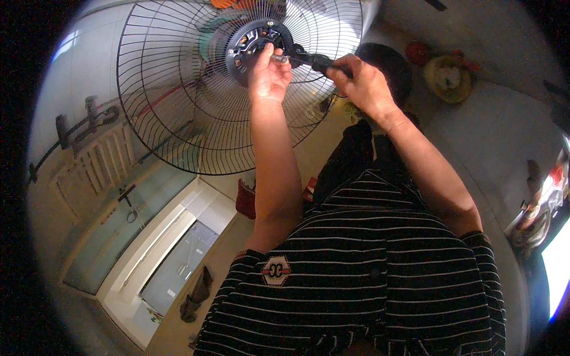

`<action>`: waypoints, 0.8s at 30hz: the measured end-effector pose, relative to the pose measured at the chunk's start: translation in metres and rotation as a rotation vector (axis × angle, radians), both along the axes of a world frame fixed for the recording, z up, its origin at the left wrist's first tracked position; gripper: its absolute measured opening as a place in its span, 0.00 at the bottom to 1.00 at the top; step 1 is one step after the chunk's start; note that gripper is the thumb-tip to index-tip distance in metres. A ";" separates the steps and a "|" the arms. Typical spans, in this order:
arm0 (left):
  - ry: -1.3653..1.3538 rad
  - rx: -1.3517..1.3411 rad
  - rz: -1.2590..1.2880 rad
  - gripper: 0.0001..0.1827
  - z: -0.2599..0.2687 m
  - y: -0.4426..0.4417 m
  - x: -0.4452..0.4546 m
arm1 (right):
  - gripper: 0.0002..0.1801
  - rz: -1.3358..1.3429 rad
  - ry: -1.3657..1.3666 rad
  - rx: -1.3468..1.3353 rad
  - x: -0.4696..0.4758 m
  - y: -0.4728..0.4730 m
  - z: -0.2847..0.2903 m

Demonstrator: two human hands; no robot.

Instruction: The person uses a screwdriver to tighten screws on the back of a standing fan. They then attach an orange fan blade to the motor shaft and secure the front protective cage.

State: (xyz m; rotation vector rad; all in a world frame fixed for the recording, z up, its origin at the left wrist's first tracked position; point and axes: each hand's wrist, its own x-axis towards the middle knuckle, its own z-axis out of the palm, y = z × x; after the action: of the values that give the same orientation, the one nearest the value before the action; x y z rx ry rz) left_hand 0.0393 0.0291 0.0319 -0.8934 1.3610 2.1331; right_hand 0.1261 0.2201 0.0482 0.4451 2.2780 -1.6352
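Observation:
A pedestal fan stands before me, with the black wire grille (187,153) around its bare motor (242,42). Copper-coloured windings show through gaps in the motor housing. My left hand (270,80) is raised at the motor, palm partly towards me, its thumb and fingers around a short metal cylinder (279,58). A thin shaft runs from this cylinder towards my right hand (367,86). That hand is closed around a black handle (340,70), partly hidden by the fingers. Behind it lies the fan's black neck (317,62); whether the handle touches it I cannot tell.
The fan's round black base (387,62) is beyond my right hand. A yellowish round item (447,80) and a red one (417,53) lie on the floor. To the left are a slatted rack (95,164) and a glass-fronted cabinet (116,227). A dark cable (307,82) hangs below the neck.

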 end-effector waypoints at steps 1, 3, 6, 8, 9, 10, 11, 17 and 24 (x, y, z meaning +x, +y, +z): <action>-0.003 0.002 -0.002 0.17 0.000 0.000 0.000 | 0.20 -0.033 -0.097 -0.094 -0.001 0.000 0.000; -0.002 0.001 -0.002 0.17 -0.001 -0.001 -0.001 | 0.20 -0.067 -0.052 -0.130 -0.002 -0.001 -0.006; 0.004 0.004 -0.004 0.17 -0.001 0.000 0.000 | 0.21 -0.065 0.148 0.042 0.004 -0.003 -0.009; 0.011 0.004 -0.005 0.17 -0.001 -0.001 0.000 | 0.21 -0.047 0.250 0.137 0.006 -0.003 -0.008; 0.015 0.003 -0.007 0.17 -0.002 -0.001 0.000 | 0.21 -0.040 0.263 0.136 0.006 -0.002 -0.008; 0.019 0.002 -0.009 0.17 -0.002 -0.001 0.000 | 0.22 -0.033 0.276 0.136 0.006 -0.001 -0.007; 0.014 0.005 -0.010 0.17 -0.003 -0.001 0.000 | 0.21 -0.028 0.207 0.125 0.005 0.000 -0.007; -0.014 -0.008 0.011 0.15 0.003 0.002 0.001 | 0.19 0.022 0.001 0.041 -0.001 0.006 0.004; -0.011 0.004 0.009 0.17 0.002 0.002 0.000 | 0.20 -0.061 0.282 0.135 0.007 0.000 -0.008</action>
State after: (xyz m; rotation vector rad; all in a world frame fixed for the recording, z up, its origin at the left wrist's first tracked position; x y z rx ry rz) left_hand 0.0397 0.0308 0.0337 -0.9096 1.3499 2.1338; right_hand 0.1331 0.2199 0.0402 0.3343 2.6168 -1.6707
